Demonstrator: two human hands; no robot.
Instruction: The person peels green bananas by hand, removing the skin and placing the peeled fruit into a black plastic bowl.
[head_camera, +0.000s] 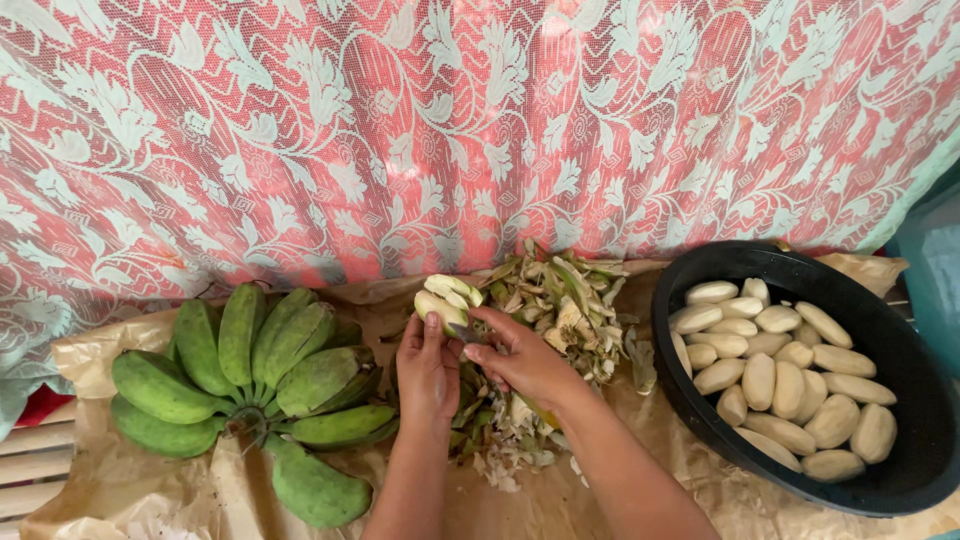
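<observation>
— Gripping what, exactly, are those two hands?

— The left hand (428, 368) is closing around a half-peeled banana (446, 301), holding it up from below with the fingers wrapped around its lower part. The pale flesh is showing at the top, with green skin curling away from it. The right hand (515, 352) is coming in from the side, fingers pinched narrow right against the banana's lower edge; it seems to be holding something small there, but I cannot tell what.

— And where is the fruit sitting relative to everything else?

— It is hovering just above both hands, over the brown paper (150, 480) that is covering the surface. Just beside it to the right, a heap of peelings (565, 300) is lying, and more scraps are spreading under the wrists.

— Anything crowding the hands?

— A bunch of green bananas (260, 390) is lying near the left forearm. Well over on the right, a black basin (900, 480) is holding many peeled bananas (780, 380). A red lace-patterned cloth (400, 120) is hanging behind it all.
</observation>
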